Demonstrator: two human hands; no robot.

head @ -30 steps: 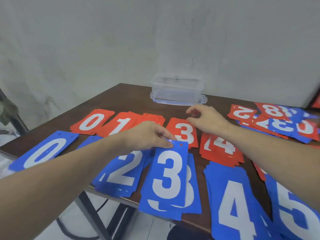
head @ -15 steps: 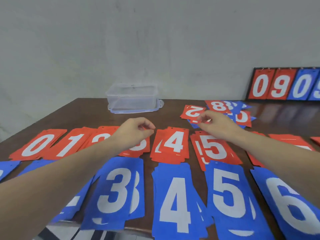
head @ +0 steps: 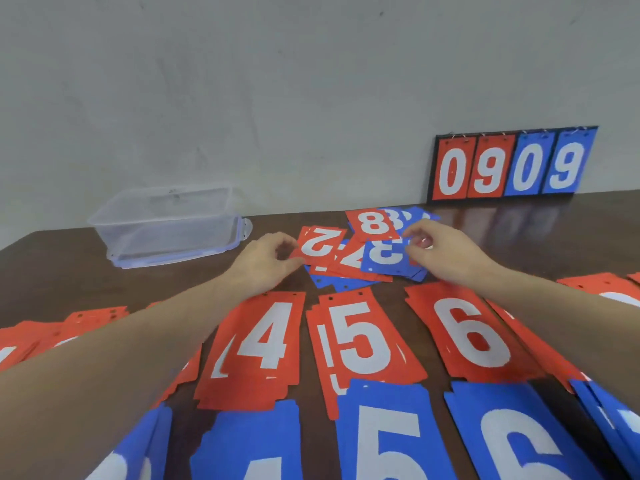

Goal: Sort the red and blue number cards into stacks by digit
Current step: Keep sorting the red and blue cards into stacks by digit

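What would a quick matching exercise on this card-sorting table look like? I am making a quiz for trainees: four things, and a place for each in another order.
Things:
1. clear plastic box
2. scoreboard
3. red 2 card
4. red 5 stack

Places:
A. leaning against the wall, far right
B. between the red 4 stack and the red 6 stack
C. far left of the table, near the wall
D. at the left hand's fingertips, in the unsorted pile

Pairs: 1-C, 2-A, 3-D, 4-B
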